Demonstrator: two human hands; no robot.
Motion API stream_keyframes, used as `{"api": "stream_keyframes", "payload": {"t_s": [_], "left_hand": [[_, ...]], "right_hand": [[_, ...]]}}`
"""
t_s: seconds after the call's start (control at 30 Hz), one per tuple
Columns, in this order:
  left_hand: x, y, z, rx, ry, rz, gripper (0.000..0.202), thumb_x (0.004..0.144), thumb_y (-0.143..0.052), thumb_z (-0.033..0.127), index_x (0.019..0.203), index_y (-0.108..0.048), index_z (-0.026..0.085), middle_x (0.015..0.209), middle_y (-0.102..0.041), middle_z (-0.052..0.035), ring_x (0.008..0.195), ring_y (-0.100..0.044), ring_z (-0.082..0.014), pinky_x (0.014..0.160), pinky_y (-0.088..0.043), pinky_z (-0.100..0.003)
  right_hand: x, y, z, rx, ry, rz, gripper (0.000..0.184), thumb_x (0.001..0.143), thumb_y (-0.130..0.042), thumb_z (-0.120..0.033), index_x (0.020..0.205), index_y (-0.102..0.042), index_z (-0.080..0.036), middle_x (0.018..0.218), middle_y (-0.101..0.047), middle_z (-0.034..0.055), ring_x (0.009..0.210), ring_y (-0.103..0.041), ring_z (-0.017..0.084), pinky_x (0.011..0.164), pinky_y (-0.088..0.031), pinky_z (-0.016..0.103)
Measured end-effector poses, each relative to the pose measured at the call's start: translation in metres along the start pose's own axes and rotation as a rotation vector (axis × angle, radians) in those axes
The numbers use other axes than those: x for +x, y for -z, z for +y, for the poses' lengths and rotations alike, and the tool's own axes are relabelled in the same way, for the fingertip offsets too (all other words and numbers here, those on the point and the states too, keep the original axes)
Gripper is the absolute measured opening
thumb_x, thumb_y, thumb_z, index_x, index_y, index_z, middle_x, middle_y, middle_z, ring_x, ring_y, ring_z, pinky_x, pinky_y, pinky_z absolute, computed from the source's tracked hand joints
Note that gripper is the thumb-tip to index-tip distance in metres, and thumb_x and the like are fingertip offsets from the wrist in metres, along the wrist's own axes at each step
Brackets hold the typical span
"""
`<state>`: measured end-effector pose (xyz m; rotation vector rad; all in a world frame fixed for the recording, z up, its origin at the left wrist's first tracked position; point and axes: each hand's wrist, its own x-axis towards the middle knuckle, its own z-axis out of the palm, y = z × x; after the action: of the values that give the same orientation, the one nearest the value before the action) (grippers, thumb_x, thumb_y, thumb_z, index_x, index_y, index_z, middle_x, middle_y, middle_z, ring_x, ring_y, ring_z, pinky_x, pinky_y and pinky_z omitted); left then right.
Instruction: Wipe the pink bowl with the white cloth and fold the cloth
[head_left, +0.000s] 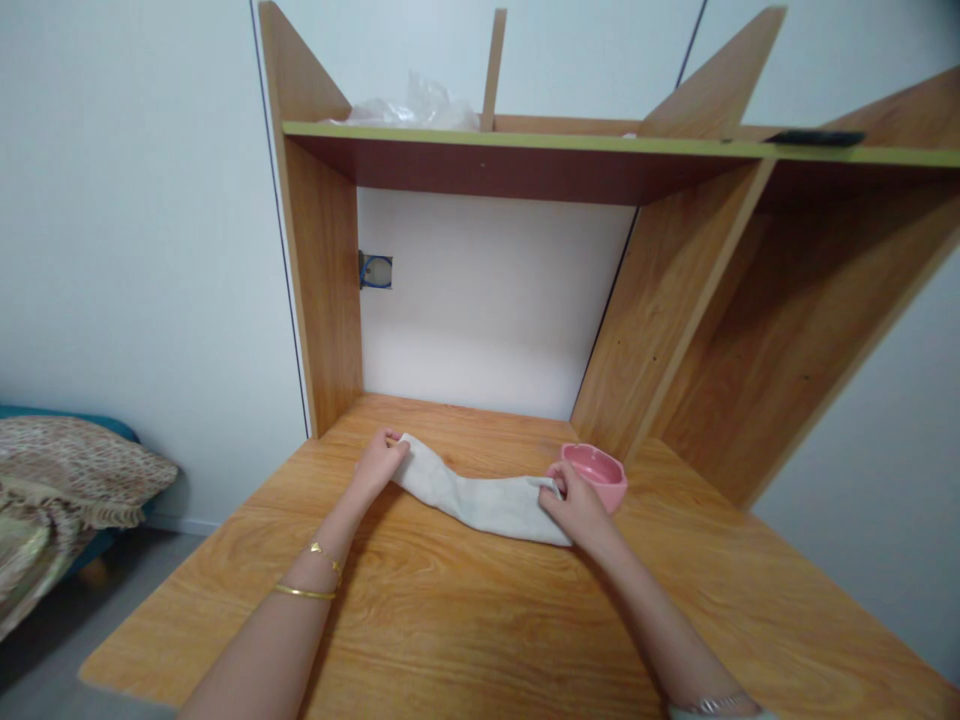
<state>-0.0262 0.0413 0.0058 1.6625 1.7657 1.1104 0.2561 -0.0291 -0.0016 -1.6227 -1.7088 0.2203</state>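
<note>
A pale grey-white sock [480, 497] lies stretched across the wooden desk [450, 620]. My left hand [379, 462] pinches its left end, fingers closed on the fabric. My right hand [576, 505] grips the sock's right end, fingers curled over the edge. A pink dish [600, 470] stands just behind and to the right of my right hand, close to it. Two thin gold bracelets sit on my left wrist, and a silver band shows on my right wrist.
The desk has a wooden hutch: side panels, a green-edged upper shelf [615, 146] with crumpled clear plastic [420, 105] and a dark flat object [816, 138]. A wall socket box [375, 271] sits in the back panel. A bed with a patterned blanket [60, 480] is at left.
</note>
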Motion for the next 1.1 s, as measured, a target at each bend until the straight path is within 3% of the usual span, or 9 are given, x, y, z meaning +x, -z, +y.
{"api": "stream_keyframes", "payload": {"t_s": [0.2,0.33,0.43,0.57,0.77,0.87,0.93,1.03,1.1], "left_hand": [[-0.012,0.007,0.012,0.254,0.013,0.091,0.034,0.071,-0.044,0.029,0.102,-0.05,0.019,0.096,-0.061,-0.0109,0.096,-0.053,-0.0307,0.083,-0.033,-0.044],[-0.018,0.006,0.018,0.398,-0.109,0.168,0.035,0.069,-0.045,0.023,0.104,-0.051,0.021,0.108,-0.054,-0.0097,0.104,-0.046,-0.0286,0.085,-0.033,-0.04],[-0.021,0.002,0.019,0.382,-0.297,-0.013,0.028,0.069,-0.042,0.016,0.092,-0.056,0.022,0.095,-0.059,-0.004,0.095,-0.049,-0.0224,0.082,-0.034,-0.034],[-0.026,-0.004,0.019,0.411,-0.552,-0.293,0.02,0.067,-0.044,0.015,0.078,-0.058,0.022,0.085,-0.059,-0.0013,0.088,-0.049,-0.0195,0.082,-0.033,-0.032],[-0.032,-0.003,0.018,0.525,-0.538,-0.405,0.023,0.064,-0.047,0.018,0.084,-0.058,0.024,0.092,-0.057,-0.0016,0.094,-0.046,-0.0217,0.085,-0.031,-0.036],[-0.033,0.001,0.018,0.556,-0.517,-0.45,0.035,0.06,-0.053,0.022,0.094,-0.055,0.027,0.102,-0.054,-0.0013,0.1,-0.043,-0.0236,0.088,-0.029,-0.038],[-0.033,0.003,0.018,0.585,-0.503,-0.45,0.043,0.058,-0.056,0.023,0.1,-0.052,0.028,0.107,-0.051,-0.0021,0.104,-0.041,-0.025,0.089,-0.028,-0.04],[-0.03,0.004,0.013,0.636,-0.466,-0.359,0.048,0.057,-0.055,0.021,0.105,-0.05,0.027,0.112,-0.049,-0.0047,0.107,-0.04,-0.0256,0.09,-0.027,-0.042],[-0.028,0.004,0.01,0.652,-0.422,-0.276,0.046,0.058,-0.054,0.02,0.104,-0.05,0.025,0.112,-0.05,-0.0062,0.107,-0.041,-0.0252,0.09,-0.026,-0.041]], "right_hand": [[0.001,-0.001,0.004,-0.052,0.008,0.044,0.012,0.066,-0.042,-0.026,0.077,-0.039,-0.022,0.058,-0.043,-0.0051,0.055,-0.046,0.015,0.054,-0.033,0.024],[0.002,-0.001,0.003,-0.083,0.099,0.057,0.021,0.067,-0.044,-0.025,0.087,-0.045,-0.019,0.072,-0.05,0.0004,0.066,-0.049,0.016,0.062,-0.038,0.027],[0.001,0.003,-0.001,-0.103,0.186,0.01,0.019,0.069,-0.045,-0.025,0.086,-0.05,-0.018,0.079,-0.053,0.0033,0.075,-0.05,0.018,0.068,-0.038,0.029],[-0.005,0.008,-0.008,-0.14,0.259,-0.216,0.013,0.069,-0.051,-0.028,0.079,-0.054,-0.02,0.081,-0.055,0.0029,0.082,-0.049,0.019,0.073,-0.038,0.03],[-0.01,0.01,0.001,-0.191,0.235,-0.398,0.036,0.057,-0.056,-0.015,0.092,-0.053,-0.018,0.091,-0.054,0.0043,0.087,-0.048,0.019,0.076,-0.037,0.029],[-0.007,0.012,0.006,-0.228,0.201,-0.365,0.036,0.053,-0.051,-0.008,0.088,-0.054,-0.019,0.088,-0.055,0.0035,0.087,-0.048,0.019,0.076,-0.037,0.028],[-0.004,0.014,0.005,-0.24,0.186,-0.298,0.026,0.056,-0.05,-0.008,0.079,-0.054,-0.019,0.082,-0.055,0.0027,0.084,-0.048,0.019,0.075,-0.037,0.028],[0.001,0.017,0.001,-0.179,0.188,-0.147,0.006,0.063,-0.049,-0.016,0.068,-0.052,-0.019,0.074,-0.055,0.0027,0.077,-0.05,0.018,0.071,-0.038,0.028],[0.003,0.018,-0.002,-0.056,0.156,-0.054,0.006,0.067,-0.048,-0.024,0.067,-0.051,-0.02,0.071,-0.055,0.0028,0.072,-0.051,0.018,0.068,-0.039,0.029]]}}
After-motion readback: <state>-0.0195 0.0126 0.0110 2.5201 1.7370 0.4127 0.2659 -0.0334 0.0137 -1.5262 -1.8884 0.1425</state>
